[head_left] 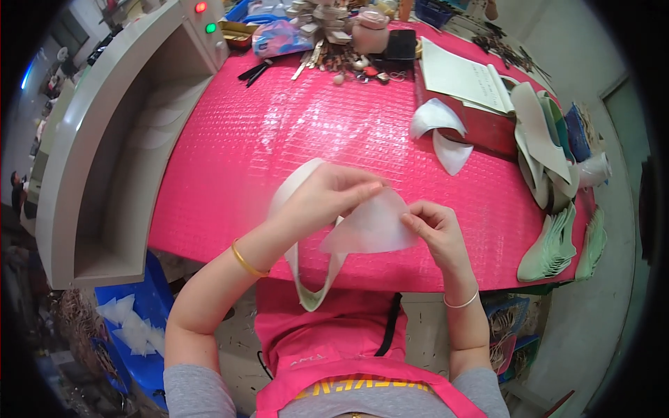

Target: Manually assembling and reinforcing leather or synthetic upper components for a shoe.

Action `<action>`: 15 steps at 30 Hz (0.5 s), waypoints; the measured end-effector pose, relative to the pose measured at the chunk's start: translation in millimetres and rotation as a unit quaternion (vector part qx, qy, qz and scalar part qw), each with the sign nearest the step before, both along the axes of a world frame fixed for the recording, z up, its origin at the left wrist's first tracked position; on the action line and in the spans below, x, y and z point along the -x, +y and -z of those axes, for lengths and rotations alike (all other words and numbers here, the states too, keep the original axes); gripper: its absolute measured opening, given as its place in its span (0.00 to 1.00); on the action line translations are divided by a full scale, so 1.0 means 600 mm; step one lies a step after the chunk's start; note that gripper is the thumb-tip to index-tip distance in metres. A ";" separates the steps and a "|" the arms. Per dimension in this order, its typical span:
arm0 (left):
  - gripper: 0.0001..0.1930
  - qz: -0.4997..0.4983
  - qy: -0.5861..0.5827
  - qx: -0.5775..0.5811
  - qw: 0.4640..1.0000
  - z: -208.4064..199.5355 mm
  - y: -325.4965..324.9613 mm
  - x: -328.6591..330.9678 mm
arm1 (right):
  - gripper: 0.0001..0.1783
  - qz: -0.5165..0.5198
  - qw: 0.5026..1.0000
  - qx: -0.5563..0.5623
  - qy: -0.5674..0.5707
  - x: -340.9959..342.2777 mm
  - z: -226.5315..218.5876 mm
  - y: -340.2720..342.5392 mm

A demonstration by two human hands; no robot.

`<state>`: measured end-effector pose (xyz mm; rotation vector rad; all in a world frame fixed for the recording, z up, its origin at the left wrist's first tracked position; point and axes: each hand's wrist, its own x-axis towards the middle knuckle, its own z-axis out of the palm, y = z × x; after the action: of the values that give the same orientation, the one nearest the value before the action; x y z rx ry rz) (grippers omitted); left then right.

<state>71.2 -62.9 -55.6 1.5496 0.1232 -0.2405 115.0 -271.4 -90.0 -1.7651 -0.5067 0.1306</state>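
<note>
Now both hands hold the white piece (369, 228) over the near mat (223, 181): left hand (341, 195) pinching its far edge, right hand (435, 226) its right. Positioning it seems the step; next likely calls for even control. Left arm hides some band (311, 298); its grip's unclear.

held sheet (376, 226): translucent white | table cover (230, 160): pink, gridded | stacked pieces (547, 251): pale green

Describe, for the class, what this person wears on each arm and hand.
Neither hand is gloved. On the left hand's side, the forearm has a gold-coloured bangle; on the right hand's side, a thin silver-coloured bracelet. Short grey sleeves leave both forearms bare.
</note>
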 end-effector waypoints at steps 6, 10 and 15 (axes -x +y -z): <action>0.18 -0.232 0.006 -0.400 0.887 0.146 0.174 0.044 | 0.12 -0.059 0.889 -0.233 0.391 -0.013 0.007 0.092; 0.16 -0.213 0.020 -0.164 0.963 0.151 0.129 0.084 | 0.16 -0.146 0.803 -0.223 0.533 -0.020 0.099 0.145; 0.25 -0.224 0.046 -0.395 0.890 0.141 0.074 0.196 | 0.18 -0.088 0.787 -0.186 0.582 0.073 0.100 0.125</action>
<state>-46.2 -18.3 -140.0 2.2577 0.7201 0.1323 71.2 -196.7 -150.2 -0.9551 0.2237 1.0985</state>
